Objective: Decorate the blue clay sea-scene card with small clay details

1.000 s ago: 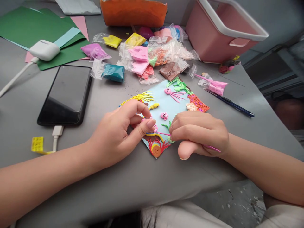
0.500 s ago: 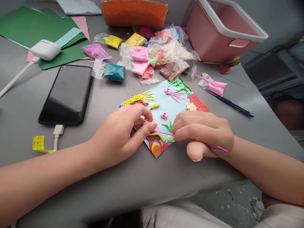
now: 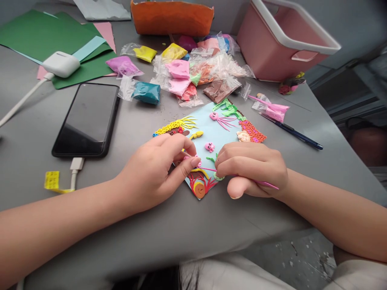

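Note:
A light-blue card point(image 3: 201, 121) decorated with modelling clay sea creatures and plants lies on the grey table. My right hand point(image 3: 252, 169), fingers curled, grips a thin pink clay tool point(image 3: 267, 184). The tool's tip reaches left to the small pink clay dots point(image 3: 197, 161) at the card's left side. My left hand point(image 3: 161, 165) rests over the card's left edge, thumb and index finger bent close together beside those dots. What lies between these fingertips is mostly hidden. Nearby on the card are a pink clay octopus point(image 3: 209, 147) and a brown-and-yellow clay shape point(image 3: 199, 190) among red fronds.
Bags of coloured clay point(image 3: 178, 76) are heaped behind the card. A phone point(image 3: 86, 121) with a cable lies left, near a white charger point(image 3: 61, 64) and green paper point(image 3: 27, 32). To the right are a pen point(image 3: 292, 131) and a pink bin point(image 3: 266, 52); an orange box point(image 3: 172, 18) stands behind.
My right hand has shifted slightly left with the pink tool, bringing its tip further toward the pink dots. My left hand stays nearly in place.

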